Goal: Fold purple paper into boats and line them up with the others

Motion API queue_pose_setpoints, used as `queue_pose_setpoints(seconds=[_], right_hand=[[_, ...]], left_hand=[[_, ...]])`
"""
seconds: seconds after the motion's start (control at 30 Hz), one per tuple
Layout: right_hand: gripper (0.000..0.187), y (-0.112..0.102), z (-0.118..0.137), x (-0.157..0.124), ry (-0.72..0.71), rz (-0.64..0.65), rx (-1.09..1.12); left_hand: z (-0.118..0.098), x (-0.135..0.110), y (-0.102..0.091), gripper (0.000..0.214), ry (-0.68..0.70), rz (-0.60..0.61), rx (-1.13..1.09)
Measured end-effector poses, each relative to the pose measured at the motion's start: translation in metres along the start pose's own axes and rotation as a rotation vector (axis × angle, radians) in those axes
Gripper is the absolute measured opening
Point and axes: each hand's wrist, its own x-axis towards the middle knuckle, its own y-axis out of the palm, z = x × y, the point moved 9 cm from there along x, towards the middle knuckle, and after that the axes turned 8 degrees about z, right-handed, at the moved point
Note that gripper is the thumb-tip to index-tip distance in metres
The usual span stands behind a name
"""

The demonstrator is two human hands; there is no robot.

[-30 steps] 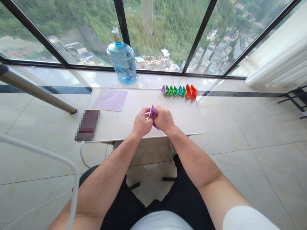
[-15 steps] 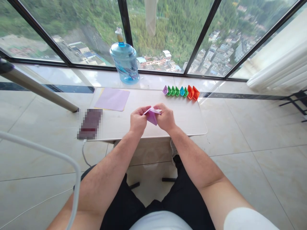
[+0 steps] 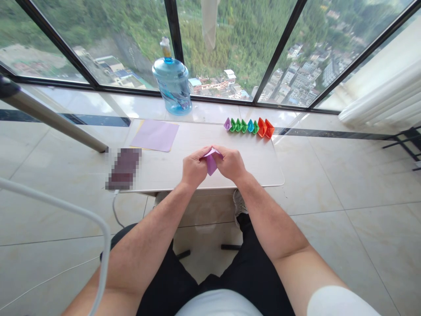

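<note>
Your left hand (image 3: 194, 169) and right hand (image 3: 232, 163) meet above the near middle of the surface (image 3: 164, 169), both grasping the same folded purple paper (image 3: 211, 160). Your fingertips pinch its upper edges from either side, and its lower point hangs down between your two hands, clear of the surface.

At the far left of the surface lies a flat lilac sheet (image 3: 155, 135) on top of a yellow one. Along the far right edge stands a row of small folded paper boats (image 3: 249, 126): purple, green, blue, then orange. A blurred dark object (image 3: 124, 168) rests at the near left edge. Beyond the surface, a blue water jug (image 3: 173, 86) stands on the window sill.
</note>
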Motion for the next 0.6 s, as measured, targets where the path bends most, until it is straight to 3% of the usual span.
queue_pose_setpoints(seconds=[0.2, 0.4, 0.6], right_hand=[[0.043, -0.003, -0.006, 0.001, -0.005, -0.022, 0.101], [0.052, 0.005, -0.015, 0.004, 0.016, 0.031, 0.381], [0.050, 0.013, -0.013, 0.004, 0.002, 0.092, 0.588]], left_hand=[[0.011, 0.003, -0.001, 0.040, -0.053, -0.012, -0.126], [0.031, 0.011, 0.001, 0.042, -0.144, -0.033, -0.462], [0.028, 0.012, -0.001, 0.043, -0.221, -0.044, -0.672]])
